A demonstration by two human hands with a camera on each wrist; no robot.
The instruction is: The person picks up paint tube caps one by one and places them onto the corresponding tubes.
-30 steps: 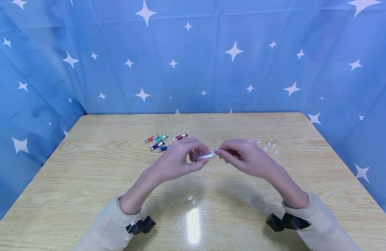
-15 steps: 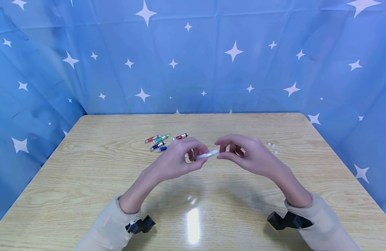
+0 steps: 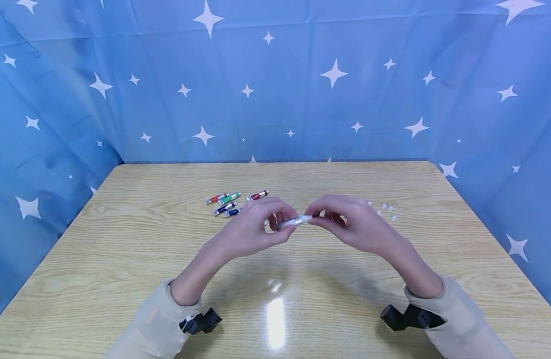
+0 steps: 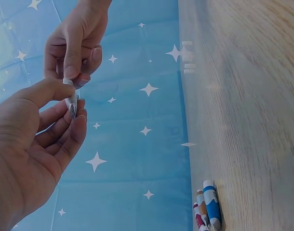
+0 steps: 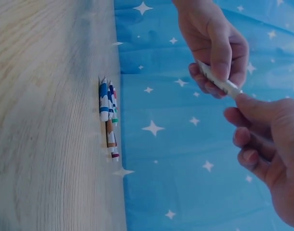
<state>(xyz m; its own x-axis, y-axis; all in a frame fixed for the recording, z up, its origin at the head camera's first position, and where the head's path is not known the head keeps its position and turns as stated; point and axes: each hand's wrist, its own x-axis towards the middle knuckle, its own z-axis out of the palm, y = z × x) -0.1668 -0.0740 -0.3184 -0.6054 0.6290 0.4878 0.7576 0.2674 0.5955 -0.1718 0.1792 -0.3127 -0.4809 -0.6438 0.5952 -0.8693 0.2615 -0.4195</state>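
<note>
A slim white paint tube (image 3: 293,222) is held above the table, its tip pointing right. My left hand (image 3: 262,229) pinches its body between thumb and fingers; in the left wrist view the crimped end of the tube (image 4: 73,109) sticks out past the fingers. At the other end, my right hand (image 3: 353,224) has thumb and forefinger closed at the white tip. The right wrist view shows dark print along the tube (image 5: 217,81) and my right thumb (image 5: 255,107) at its end. The other right fingers are loosely bent.
Beyond my left hand lie several paint tubes: orange (image 3: 217,198), green (image 3: 229,198), purple (image 3: 224,208), blue (image 3: 232,212) and dark red (image 3: 258,195). Several small white caps (image 3: 384,206) are scattered right of my right hand. A blue starry curtain (image 3: 275,89) hangs behind the wooden table (image 3: 123,249).
Half a second ago my right fingers were parted and off the tube's tip; now they pinch at it again, as they did a second ago. My left hand keeps holding the tube in place.
</note>
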